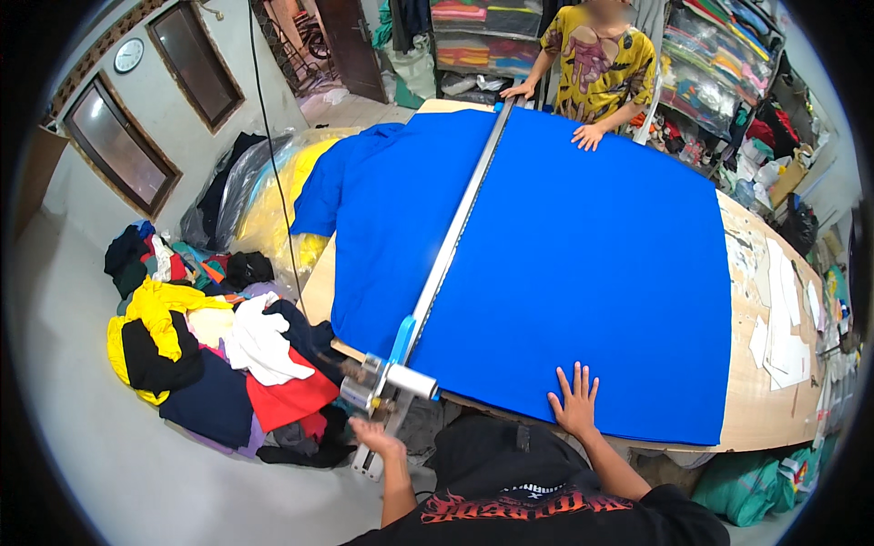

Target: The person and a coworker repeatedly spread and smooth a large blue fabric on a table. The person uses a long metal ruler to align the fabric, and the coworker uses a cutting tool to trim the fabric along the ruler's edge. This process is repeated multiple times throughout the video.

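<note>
A wide sheet of blue fabric (583, 264) lies spread over a pale wooden table. A long metal rail (464, 209) crosses it from far to near, and a motorised cutter head (387, 382) sits at its near end, partly smeared by motion. My right hand (575, 400) rests flat on the fabric near its front edge, fingers spread. My left hand (378, 439) is just below the cutter head, palm turned up and fingers stretched out; whether they touch the machine is hard to tell.
Across the table a person in a yellow patterned shirt (601, 64) has one hand by the rail's far end and another on the fabric. Heaped clothes (228, 364) lie at left. Paper patterns (781, 318) lie on the table's right side. A black cable (273, 155) hangs down at left.
</note>
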### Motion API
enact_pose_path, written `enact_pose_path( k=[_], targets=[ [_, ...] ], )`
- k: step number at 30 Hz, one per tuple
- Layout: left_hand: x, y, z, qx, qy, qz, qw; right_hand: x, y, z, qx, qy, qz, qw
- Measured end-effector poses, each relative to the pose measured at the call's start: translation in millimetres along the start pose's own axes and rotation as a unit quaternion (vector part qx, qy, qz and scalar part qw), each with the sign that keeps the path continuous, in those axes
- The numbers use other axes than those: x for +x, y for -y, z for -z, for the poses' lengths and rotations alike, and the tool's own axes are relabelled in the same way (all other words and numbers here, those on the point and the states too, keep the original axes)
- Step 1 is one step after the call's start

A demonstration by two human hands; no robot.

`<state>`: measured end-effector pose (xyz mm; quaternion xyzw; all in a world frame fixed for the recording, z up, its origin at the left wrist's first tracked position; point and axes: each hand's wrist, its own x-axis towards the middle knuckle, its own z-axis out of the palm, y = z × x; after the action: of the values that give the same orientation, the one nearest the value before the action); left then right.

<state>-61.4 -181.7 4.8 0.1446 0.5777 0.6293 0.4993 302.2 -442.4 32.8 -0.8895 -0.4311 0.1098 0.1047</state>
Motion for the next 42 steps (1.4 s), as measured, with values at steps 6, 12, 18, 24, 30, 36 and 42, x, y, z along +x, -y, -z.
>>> enact_pose_path(
  k=[6, 12, 18, 24, 30, 36, 42],
  targets=[
    [-7.8, 50.9, -227.0, -0.018, 0.339, 0.059, 0.939, -5.6, 4.0, 0.9, 0.015, -0.025, -0.013, 0.999],
    [-86.6, 36.3, -455.9, 0.158, 0.594, -0.109, 0.781, 1.6, 9.4, 1.4, 0.024, -0.068, -0.005, 0.997],
    [-217.4, 47.8, -433.9, 0.128, 0.845, -0.128, 0.503, -8.0, 31.3, -6.0, 0.065, -0.125, -0.092, 0.986],
    [-137.5, 56.2, -278.5, 0.233, 0.809, -0.161, 0.515, -17.9, 60.8, -22.2, 0.094, -0.184, -0.169, 0.964],
    [23.1, 0.6, -86.3, 0.436, 0.458, -0.388, 0.671, 7.3, 97.7, -29.0, 0.064, -0.186, -0.144, 0.97],
    [67.6, -37.7, 53.1, 0.647, 0.348, -0.1, 0.671, 87.3, 173.5, -55.2, 0.061, -0.175, 0.0, 0.983],
    [64.9, -43.6, 49.9, 0.685, 0.292, -0.068, 0.664, 106.8, 243.3, -84.8, -0.006, -0.128, 0.08, 0.989]
  ],
)
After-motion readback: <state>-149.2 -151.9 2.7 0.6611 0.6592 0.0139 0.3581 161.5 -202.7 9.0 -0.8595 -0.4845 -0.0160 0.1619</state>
